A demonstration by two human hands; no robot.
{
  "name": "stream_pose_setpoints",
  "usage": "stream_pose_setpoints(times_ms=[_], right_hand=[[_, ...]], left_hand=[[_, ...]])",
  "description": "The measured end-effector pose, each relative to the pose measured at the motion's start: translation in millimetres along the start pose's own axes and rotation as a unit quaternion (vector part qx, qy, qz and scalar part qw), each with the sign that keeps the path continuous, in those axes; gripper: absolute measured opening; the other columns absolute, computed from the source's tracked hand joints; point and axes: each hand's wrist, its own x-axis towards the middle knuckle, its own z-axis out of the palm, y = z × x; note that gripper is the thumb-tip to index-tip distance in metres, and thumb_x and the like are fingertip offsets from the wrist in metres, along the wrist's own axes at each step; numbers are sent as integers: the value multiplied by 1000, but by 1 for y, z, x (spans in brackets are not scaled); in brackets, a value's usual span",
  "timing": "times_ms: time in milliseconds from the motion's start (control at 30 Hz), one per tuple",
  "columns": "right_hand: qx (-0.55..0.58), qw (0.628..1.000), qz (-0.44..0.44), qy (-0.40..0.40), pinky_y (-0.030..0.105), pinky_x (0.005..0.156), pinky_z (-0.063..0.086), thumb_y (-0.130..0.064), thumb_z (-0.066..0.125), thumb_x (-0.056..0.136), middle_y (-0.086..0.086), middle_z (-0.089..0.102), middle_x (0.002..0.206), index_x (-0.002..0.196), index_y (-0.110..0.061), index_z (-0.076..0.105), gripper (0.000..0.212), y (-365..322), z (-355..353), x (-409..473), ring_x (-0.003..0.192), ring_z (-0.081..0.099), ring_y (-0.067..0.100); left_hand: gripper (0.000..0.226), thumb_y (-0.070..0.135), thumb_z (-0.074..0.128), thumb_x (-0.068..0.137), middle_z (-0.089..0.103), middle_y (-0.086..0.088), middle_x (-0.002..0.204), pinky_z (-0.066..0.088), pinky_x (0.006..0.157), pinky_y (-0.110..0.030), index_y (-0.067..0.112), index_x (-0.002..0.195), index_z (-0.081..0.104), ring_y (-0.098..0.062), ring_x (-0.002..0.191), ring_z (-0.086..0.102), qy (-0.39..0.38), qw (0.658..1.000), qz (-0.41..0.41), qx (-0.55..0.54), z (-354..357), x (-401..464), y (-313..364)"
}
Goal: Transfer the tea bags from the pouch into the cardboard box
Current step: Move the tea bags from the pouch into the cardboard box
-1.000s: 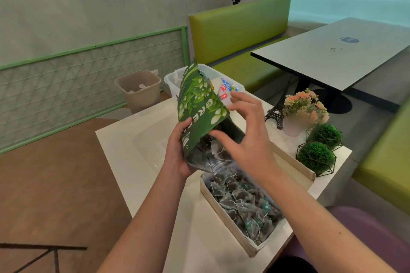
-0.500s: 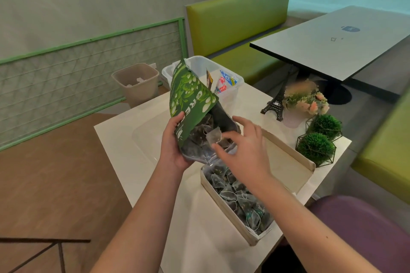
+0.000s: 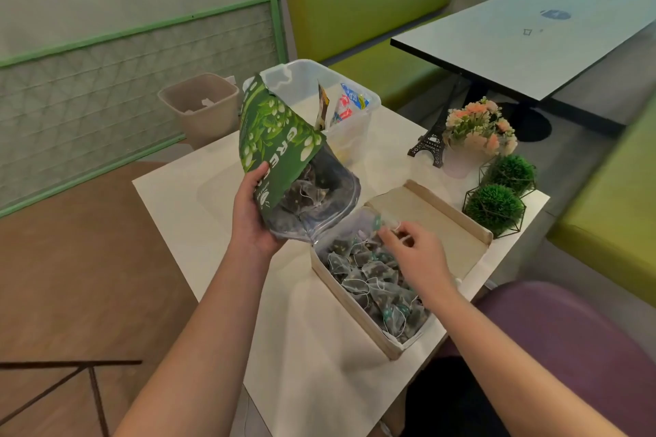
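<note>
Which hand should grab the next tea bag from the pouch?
Probably the right hand: it is just dropping a tea bag over the cardboard box, while the left hand grips the green pouch, mouth facing it.

The room was evenly and softly lit, with cool daylight entering from the upper right. Shadows on the white table were faint. The grey table carried a dull sheen. Wide-angle bending curved the edges, and everything looked slightly soft.
</note>
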Motion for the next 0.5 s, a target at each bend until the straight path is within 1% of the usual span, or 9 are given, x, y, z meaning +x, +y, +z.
stream_pose_setpoints(times_ms=[100,200,267,300,367,433,500], right_hand=[[-85,991,96,-29,28,50,34,-35,63,93,6,56,62,75,-6,66,35,19,10,12,50,44,17],[-113,985,120,-41,30,52,31,-39,62,92,4,48,53,84,2,69,41,28,17,20,48,38,18],[-116,986,111,-48,31,52,32,-39,62,92,4,51,55,88,-2,72,38,26,17,20,48,37,16],[-109,987,103,-50,31,52,34,-38,62,93,3,55,57,89,-7,73,34,22,16,18,48,39,14],[-89,992,78,-40,32,52,42,-39,62,93,-2,64,65,89,-18,73,24,9,11,12,48,47,10],[-85,996,32,-3,35,56,52,-41,60,92,-6,66,74,89,-27,69,17,-7,6,4,57,57,7],[-86,995,-29,44,36,59,52,-43,59,91,-9,63,76,85,-33,64,14,-27,2,-5,65,58,8]], left_hand=[[63,36,62,88,51,-13,149,39,111,-55,15,147,51,-33,138,48,5,1000,-7,-5,-2,-3,-2],[62,37,61,89,52,-13,148,41,110,-54,15,146,52,-33,133,52,1,1000,-14,2,0,-6,-4],[60,38,60,90,52,-13,148,39,111,-54,15,145,52,-33,130,54,-5,1000,-14,2,2,-6,-4],[60,38,61,90,51,-13,148,38,112,-55,15,145,53,-34,132,53,-7,1000,-14,1,2,-6,-4],[60,38,62,89,50,-13,149,35,113,-56,15,145,53,-34,137,48,-8,1000,-16,0,3,-6,-4],[61,38,62,89,50,-13,149,35,113,-57,15,145,53,-34,139,46,-10,1000,-16,1,4,-5,-4],[62,39,63,88,51,-13,149,34,114,-57,16,145,53,-34,139,46,-11,1000,-18,-3,6,-4,-4]])
